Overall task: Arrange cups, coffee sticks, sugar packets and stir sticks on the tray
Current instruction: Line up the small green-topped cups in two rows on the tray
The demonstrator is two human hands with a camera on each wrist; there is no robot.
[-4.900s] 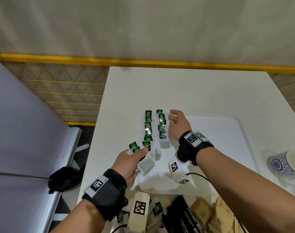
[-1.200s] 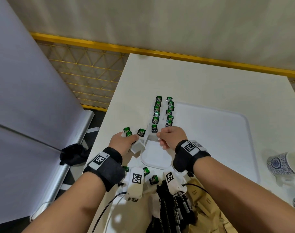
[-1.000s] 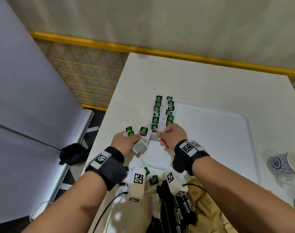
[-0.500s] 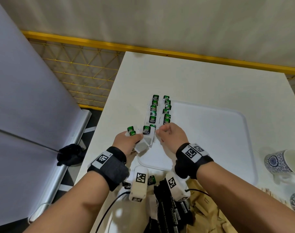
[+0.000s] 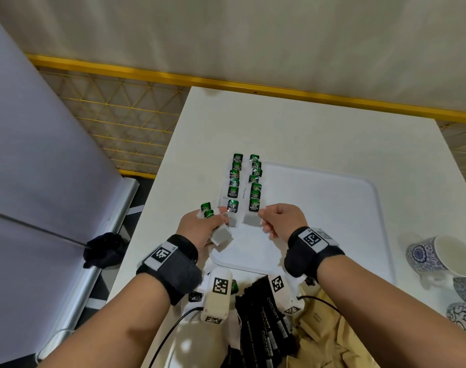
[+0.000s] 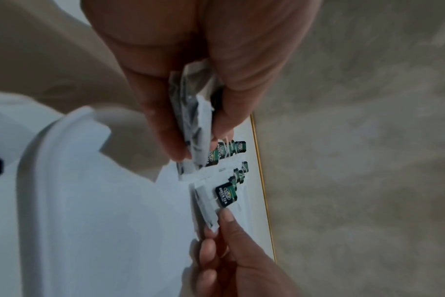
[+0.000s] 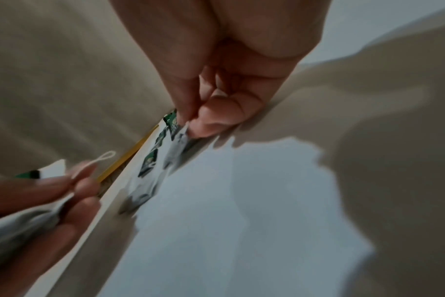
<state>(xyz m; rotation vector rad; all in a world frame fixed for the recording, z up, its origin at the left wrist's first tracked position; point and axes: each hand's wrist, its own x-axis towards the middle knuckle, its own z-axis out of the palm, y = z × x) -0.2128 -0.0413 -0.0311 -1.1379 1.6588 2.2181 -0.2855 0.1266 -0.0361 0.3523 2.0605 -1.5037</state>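
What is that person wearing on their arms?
Both forearms are bare, with no sleeves. Each wrist has a wide black band, the left band and the right band, each with a white tag printed with a black square code. Under each wrist hangs a small white camera box with the same kind of code, and a thin black cable runs from it.

Green-tagged tea bags [image 5: 236, 181] in two rows along white tray [image 5: 319, 208]

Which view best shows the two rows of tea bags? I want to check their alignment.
The head view: both rows of tea bags show from above along the tray edge. The left wrist view shows them foreshortened beyond the fingers; the right wrist view blurs them.
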